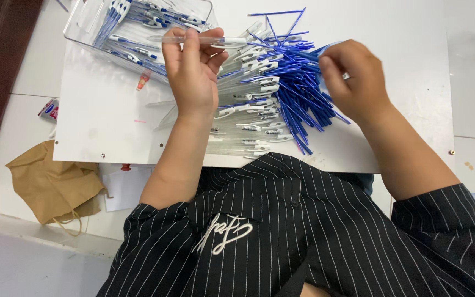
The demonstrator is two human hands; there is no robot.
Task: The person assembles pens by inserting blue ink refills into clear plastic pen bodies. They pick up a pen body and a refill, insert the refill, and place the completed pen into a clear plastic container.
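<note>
Striped sleeves (pixel 281 231) framed the board (pixel 100 121). Above it, left hand (pixel 192 71) pinched a clear pen barrel (pixel 204 40); right hand (pixel 353 77) curled closed over blue refills (pixel 298 93), contents unclear. Loose refills might roll off the board.

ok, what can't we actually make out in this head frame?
Head view only:
- Right hand: blurred; its curled fingers hide whatever they pinch in the blue refills.
- Left hand: covers the middle of the clear pen barrel it holds.
- Clear bin: top cut off by the frame edge.
- Small packet on the floor: too small to identify.
</note>
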